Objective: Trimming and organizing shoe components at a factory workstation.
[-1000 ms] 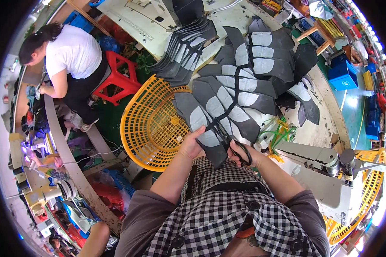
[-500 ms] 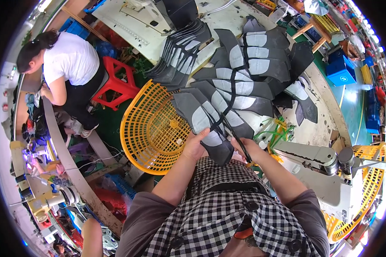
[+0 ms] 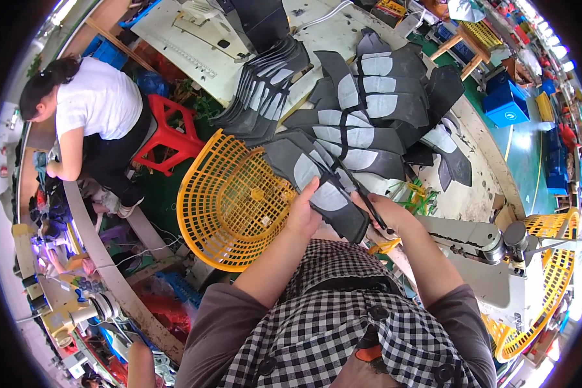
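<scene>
My left hand (image 3: 304, 210) is closed on the near end of a small stack of dark grey, flat cut pieces (image 3: 326, 187) with light grey patches, thumb on top. My right hand (image 3: 392, 213) is closed beside the stack around dark, slim scissors (image 3: 375, 212), partly hidden by the fingers. A black strip (image 3: 344, 132) runs across the patches of more such pieces (image 3: 375, 139) beyond, lying overlapped on the table. Below left of the stack, a yellow plastic basket (image 3: 204, 223) tilts with its open side up.
A fanned row of dark pieces (image 3: 260, 90) lies by a machine (image 3: 255, 22) at the far side. On the right stands a pale sewing machine (image 3: 462, 236) with another yellow basket (image 3: 556, 284) behind it. A co-worker (image 3: 100, 97) sits at left near a red stool (image 3: 174, 132).
My left hand and the held pieces have shifted slightly to the right. My right hand has moved a little right and up. The co-worker's arm has changed position.
</scene>
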Tool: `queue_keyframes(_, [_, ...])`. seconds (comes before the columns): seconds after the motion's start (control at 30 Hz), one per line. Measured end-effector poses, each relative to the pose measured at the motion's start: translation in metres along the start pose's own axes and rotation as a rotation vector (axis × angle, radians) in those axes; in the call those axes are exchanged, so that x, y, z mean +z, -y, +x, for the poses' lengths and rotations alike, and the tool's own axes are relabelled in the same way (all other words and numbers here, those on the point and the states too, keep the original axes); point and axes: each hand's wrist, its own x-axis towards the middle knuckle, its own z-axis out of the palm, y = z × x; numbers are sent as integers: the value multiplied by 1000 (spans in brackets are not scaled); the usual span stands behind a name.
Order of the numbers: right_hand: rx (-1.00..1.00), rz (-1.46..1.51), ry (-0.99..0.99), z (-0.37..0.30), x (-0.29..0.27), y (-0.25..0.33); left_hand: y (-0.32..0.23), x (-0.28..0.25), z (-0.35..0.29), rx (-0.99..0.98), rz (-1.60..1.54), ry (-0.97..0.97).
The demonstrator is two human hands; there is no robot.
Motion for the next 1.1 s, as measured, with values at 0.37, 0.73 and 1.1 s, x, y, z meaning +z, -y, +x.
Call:
queue_keyframes(0.37, [12,170,-63,-5,12,-18,-7,-19,-32,47,-56,33])
queue_keyframes(0.73, [-354,281,-597,-22,-6,-10,31,30,54,13,-285,-36])
queue_keyframes(1.1, [11,195,99,-24,-1,-19,-16,0,-3,281,150,-96])
